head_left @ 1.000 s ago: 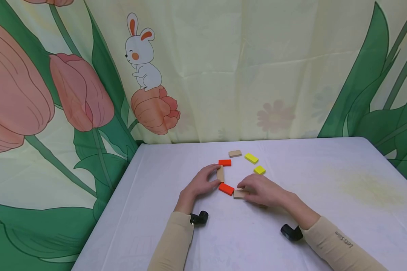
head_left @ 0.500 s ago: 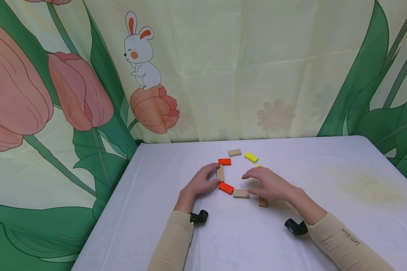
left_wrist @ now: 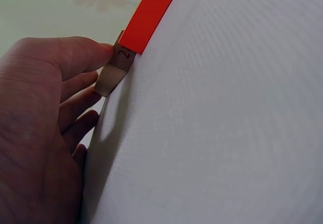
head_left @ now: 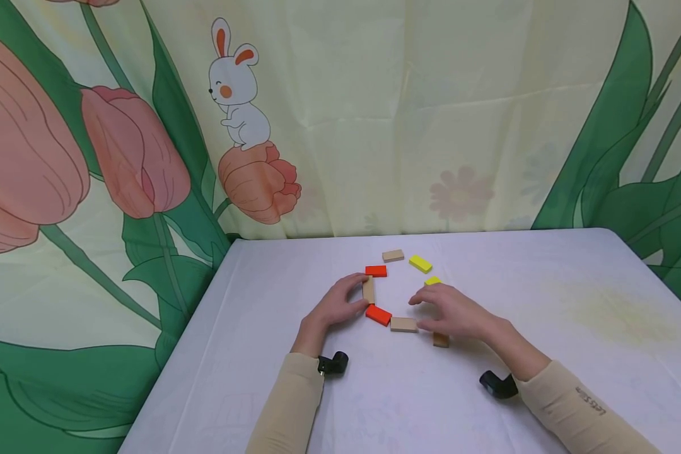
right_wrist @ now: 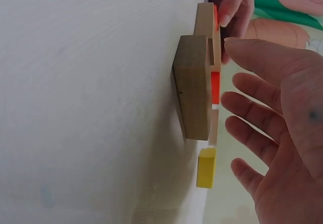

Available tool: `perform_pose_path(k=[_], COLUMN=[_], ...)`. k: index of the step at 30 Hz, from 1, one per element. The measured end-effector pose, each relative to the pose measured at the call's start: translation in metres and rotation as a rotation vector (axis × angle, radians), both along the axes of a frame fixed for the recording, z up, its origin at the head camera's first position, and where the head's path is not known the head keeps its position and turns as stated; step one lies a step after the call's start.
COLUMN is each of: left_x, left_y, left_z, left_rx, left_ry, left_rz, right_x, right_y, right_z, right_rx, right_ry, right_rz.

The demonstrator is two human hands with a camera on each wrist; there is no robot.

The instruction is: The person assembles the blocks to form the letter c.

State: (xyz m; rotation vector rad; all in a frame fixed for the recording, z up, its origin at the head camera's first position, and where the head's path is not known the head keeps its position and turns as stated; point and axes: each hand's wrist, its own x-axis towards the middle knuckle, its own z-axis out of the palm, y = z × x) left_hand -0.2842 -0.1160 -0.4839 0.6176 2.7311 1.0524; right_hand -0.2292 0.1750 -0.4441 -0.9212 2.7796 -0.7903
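My left hand [head_left: 339, 299] holds a plain wooden block [head_left: 369, 291] at its ends, index finger at the far one and thumb at the near one. Part of a dark "2" shows on it in the left wrist view. A red block [head_left: 376, 271] lies beyond it; a second red block [head_left: 378, 315] lies by the thumb, leading to a pale wooden block [head_left: 404, 325]. My right hand [head_left: 455, 311] hovers with fingers spread and nothing held. Below it, a browner wooden block [right_wrist: 194, 90] is partly covered in the head view.
At the back of the ring are a tan block [head_left: 393, 255] and a yellow block [head_left: 420, 263]. Another yellow block [head_left: 432, 281] peeks out behind my right hand. All rest on a white-covered table [head_left: 545, 284] before a printed curtain [head_left: 363, 126].
My right hand has drawn back to the right off the pale wooden block, uncovering it and the browner one. The left hand has stayed in place.
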Motion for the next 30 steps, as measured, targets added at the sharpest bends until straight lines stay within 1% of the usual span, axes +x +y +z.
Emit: perform_pose_path(k=[4,9,19,26,30], left_x=[-0.001,-0.001,0.0,0.0,0.0], left_y=[0.0,-0.001,0.0,0.0,0.0], left_z=[-0.001,-0.001,0.0,0.0,-0.001], left_rx=[0.003,0.013,0.007,0.006,0.005], left_ry=[0.007,0.017,0.014,0.007,0.008], left_rz=[-0.008,-0.017,-0.01,-0.009,-0.008], right_x=[0.002,0.005,0.013,0.019,0.021], right_y=[0.001,0.006,0.015,0.019,0.022], right_z=[-0.002,-0.006,-0.01,-0.011,-0.011], right_rx=[0.01,0.017,0.036,0.067,0.07], right_ry=[-0.003,0.013,0.05,0.036,0.031], right_rz=[-0.008,-0.008,-0.001,-0.039,-0.039])
